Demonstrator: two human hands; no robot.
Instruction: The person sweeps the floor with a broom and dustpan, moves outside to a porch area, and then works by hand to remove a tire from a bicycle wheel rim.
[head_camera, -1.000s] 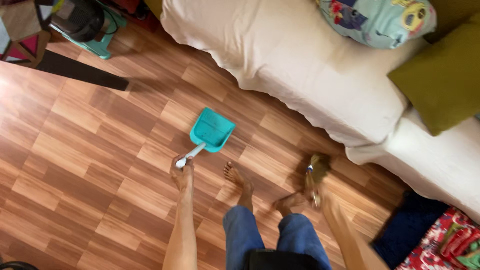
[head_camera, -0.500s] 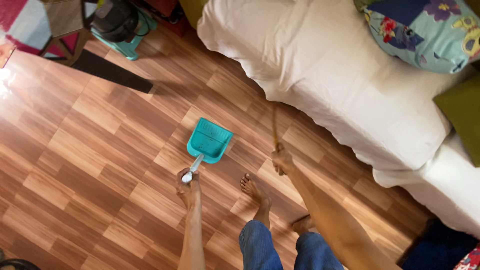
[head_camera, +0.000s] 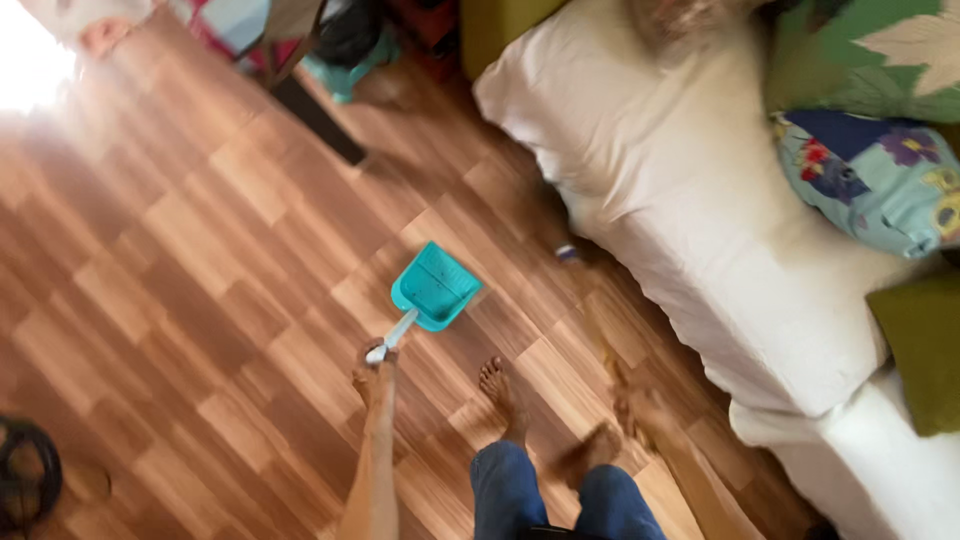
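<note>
My left hand grips the pale handle of a teal dustpan, which rests flat on the wooden floor ahead of my bare left foot. Its mouth faces the white-covered sofa. My right hand is motion-blurred, low beside the sofa's front edge. It seems closed on a brownish hand broom, which is only a smear here. A small blue and white scrap lies on the floor against the sofa.
A floral cushion and a green cushion lie on the sofa. A dark plank and furniture legs stand at the back. A dark round object sits at the lower left. Bright glare covers the top left floor.
My view has swung to the right and closer to the floor. My right hand with the broom dropped from near the dustpan to low beside the sofa. The dustpan stays in my left hand.
</note>
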